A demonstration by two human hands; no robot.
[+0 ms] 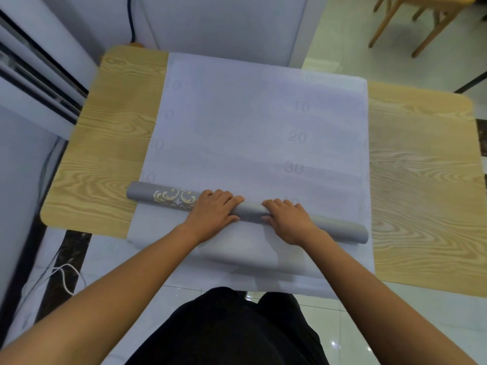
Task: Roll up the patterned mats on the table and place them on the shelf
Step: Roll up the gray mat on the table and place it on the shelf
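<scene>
Left hand (213, 210) and right hand (287, 221) gripping rolled mat (253, 210) at its middle, fingers curling over it, ends sticking out sideways

You had a light wooden table (110, 143) with rounded corners in front of you, its grain bold and wavy. Behind its far edge stood a white cabinet (224, 25), and a black cable (131, 19) ran down that cabinet's front. White panels (31, 48) with dark gaps lined your left side. The floor (369, 320) was glossy pale tile that caught small glints of light, crossed by a dark marbled strip (66, 256) on the left, where a white cord (67, 277) lay looped. A wooden chair (432, 22) stood at the far right.
</scene>
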